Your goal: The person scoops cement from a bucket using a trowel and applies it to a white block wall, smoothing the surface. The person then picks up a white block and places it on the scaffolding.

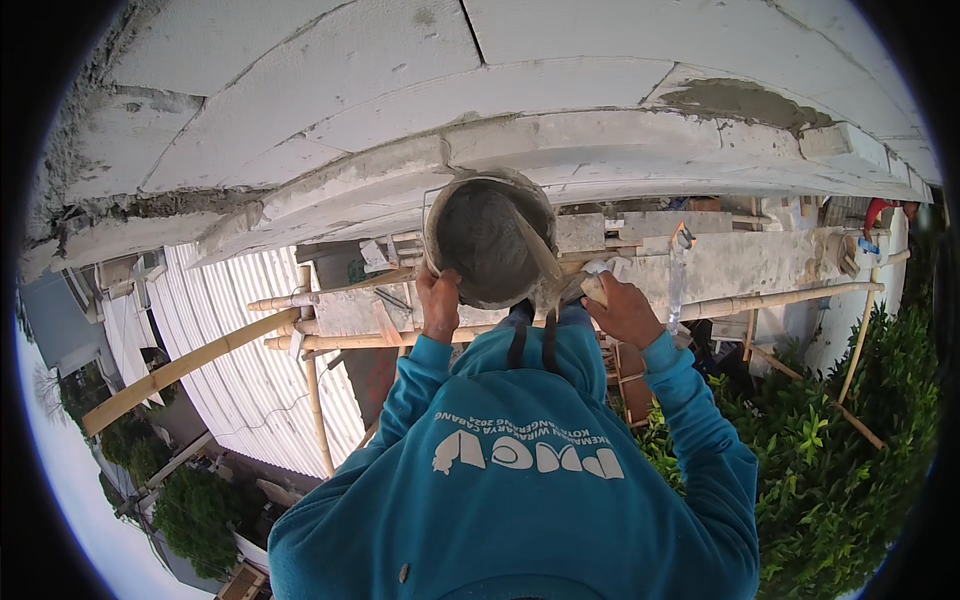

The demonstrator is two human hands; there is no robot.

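One teal sweatshirt [520, 520] fills the lower centre of the frame, nearest to us, its sleeves reaching up toward two bare hands. Just left of centre, we see the left hand [438, 303] clamped on the lower left edge of a round bucket [431, 232], fingers hooked over the rim. The bucket sits at the middle of the frame, its mouth turned up toward us, so that we look down its long axis onto wet grey mortar [485, 235]; whether it leans a little we cannot tell.

Right of centre, the right hand [625, 312] is closed around what looks like the pale handle of a mortar-caked trowel [538, 252]. The trowel's long blade slants from the bucket's lower right rim up and to the left, its tip pointing into the bucket; mortar hides where blade meets handle.

Across the top of the frame, beyond the bucket, we see a wall of pale blocks [400, 100] with grey joints. Below the hands' level, weathered planks [740, 270] run sideways, bearing a slim silvery tool [678, 275] with an orange end, which points up the frame. A bamboo pole [190, 370] slants at the left. Farther down lie a pale corrugated roof [250, 370], centre left, and dense green foliage [810, 470], lower right.
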